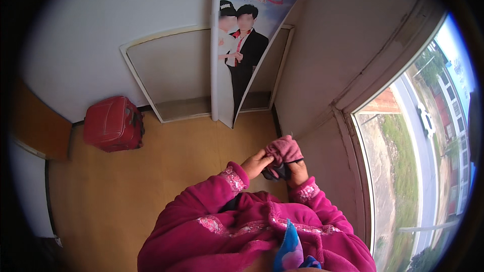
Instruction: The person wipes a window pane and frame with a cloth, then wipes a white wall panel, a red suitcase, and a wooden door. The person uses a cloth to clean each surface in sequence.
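Note:
A dusty-pink cloth (284, 149) with a dark lining or border is bunched up between my hands, in front of the magenta fleece jacket. My left hand (255, 164) pinches its left edge between thumb and fingers. My right hand (298, 173) holds it from the right and below, and the folds hide most of its fingers. Dark fabric (278, 172) hangs between the two palms. Whether it belongs to the pink cloth or is a separate piece, I cannot tell.
At my right is a window (401, 158) above a painted wall (321, 151). A red suitcase (117, 124) stands on the tan floor (170, 158) by the far wall. A printed wedding banner (245, 45) leans before a white-framed panel (174, 71). A brown wooden door (39, 121) is at left.

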